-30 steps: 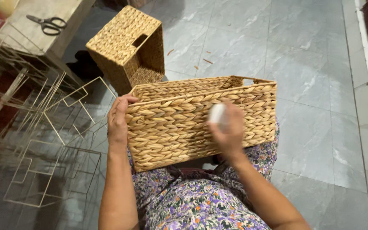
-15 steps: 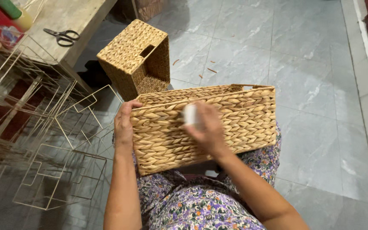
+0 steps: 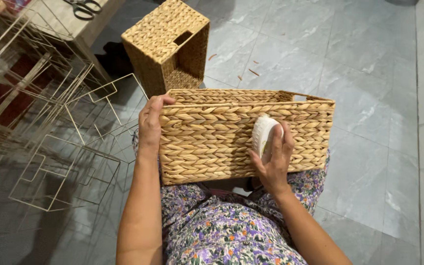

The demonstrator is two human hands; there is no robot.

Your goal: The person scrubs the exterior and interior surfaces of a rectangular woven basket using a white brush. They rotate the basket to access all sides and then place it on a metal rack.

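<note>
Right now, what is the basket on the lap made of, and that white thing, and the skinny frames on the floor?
The basket looks like braided dried plant fibre, tan and matte, with thick plaits showing. The white thing, held in the right hand, looks like smooth plastic, perhaps a brush. The frames seem thin metal wire, pale gold with a slight shine.

Purple floral dress (bare forearms)
</note>
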